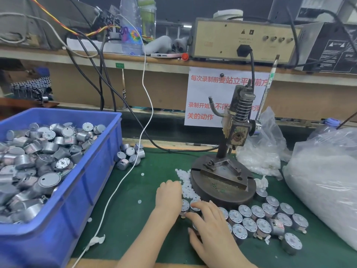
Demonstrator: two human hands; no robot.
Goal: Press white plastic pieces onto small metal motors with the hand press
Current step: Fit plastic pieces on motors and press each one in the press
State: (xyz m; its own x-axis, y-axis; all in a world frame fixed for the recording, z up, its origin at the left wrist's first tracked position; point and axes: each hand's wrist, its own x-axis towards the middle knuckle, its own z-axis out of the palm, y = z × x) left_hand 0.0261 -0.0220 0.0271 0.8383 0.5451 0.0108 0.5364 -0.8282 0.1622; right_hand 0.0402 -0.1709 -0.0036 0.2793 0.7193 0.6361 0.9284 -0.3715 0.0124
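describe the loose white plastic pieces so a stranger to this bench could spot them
Find the hand press on the green mat, right of the blue crate. Against the left edge of its round dark base, by the left hand, lies a heap of white plastic pieces. Unlike the white stock bagged to the right, these lie loose.

A green mat (135, 190) covers the workbench. At twelve o'clock a wooden shelf (164, 62) carries a beige power unit (241, 39), with a printed notice (204, 97) hanging below at one o'clock.
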